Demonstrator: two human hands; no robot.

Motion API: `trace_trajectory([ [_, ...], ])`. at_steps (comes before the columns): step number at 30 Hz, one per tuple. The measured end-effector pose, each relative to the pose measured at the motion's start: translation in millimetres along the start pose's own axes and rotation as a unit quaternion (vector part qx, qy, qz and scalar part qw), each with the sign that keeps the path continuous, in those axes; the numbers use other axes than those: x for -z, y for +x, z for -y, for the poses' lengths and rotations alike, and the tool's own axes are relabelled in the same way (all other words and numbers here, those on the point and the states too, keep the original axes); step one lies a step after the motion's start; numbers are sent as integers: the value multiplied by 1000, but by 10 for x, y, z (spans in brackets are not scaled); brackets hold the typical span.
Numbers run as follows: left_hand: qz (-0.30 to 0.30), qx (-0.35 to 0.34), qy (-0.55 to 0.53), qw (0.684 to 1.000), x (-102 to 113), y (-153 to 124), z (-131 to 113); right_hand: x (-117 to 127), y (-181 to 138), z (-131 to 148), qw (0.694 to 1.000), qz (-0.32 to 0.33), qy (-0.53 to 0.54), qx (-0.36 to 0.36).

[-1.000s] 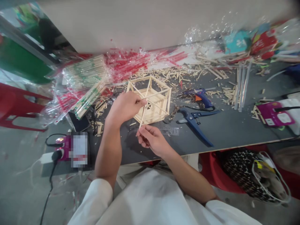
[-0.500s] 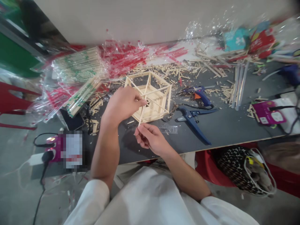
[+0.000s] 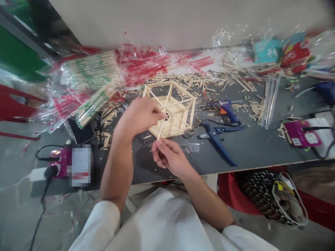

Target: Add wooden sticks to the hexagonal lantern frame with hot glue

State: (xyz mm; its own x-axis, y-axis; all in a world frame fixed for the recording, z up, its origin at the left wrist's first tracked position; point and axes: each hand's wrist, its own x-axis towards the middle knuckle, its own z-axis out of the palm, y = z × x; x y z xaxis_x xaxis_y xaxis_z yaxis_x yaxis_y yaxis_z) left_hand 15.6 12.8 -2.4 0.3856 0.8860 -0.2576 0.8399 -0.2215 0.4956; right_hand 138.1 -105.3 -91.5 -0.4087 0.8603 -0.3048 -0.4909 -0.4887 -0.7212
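Wooden stick (image 3: 160, 129) pointing away, slightly rightward, ends pinched by left hand (image 3: 141, 116) and right hand (image 3: 170, 157)

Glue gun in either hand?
No, the glue gun lies on the table right of the frame, while the left hand and right hand pinch a stick.

glue gun (image 3: 225, 108) right of stick frame (image 3: 171, 109)
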Motion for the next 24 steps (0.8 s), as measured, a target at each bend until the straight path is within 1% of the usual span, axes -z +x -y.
trace_trajectory([
  [7,-10,8,-28,1000,-31,33,38,-19,12,-28,1000,-4,14,6],
  [10,-13,11,-22,1000,-48,40,20,-17,11,-27,1000,-4,28,6],
  [14,-21,20,-6,1000,-63,34,-19,39,-1,9,993,9,100,-55],
  [19,-8,21,-17,1000,-64,30,-32,122,9,54,965,7,228,-129],
  [22,-8,14,-16,1000,-54,34,-31,112,42,36,937,14,310,-162],
  [24,-3,13,-15,1000,-47,36,-34,90,71,5,917,16,364,-164],
])
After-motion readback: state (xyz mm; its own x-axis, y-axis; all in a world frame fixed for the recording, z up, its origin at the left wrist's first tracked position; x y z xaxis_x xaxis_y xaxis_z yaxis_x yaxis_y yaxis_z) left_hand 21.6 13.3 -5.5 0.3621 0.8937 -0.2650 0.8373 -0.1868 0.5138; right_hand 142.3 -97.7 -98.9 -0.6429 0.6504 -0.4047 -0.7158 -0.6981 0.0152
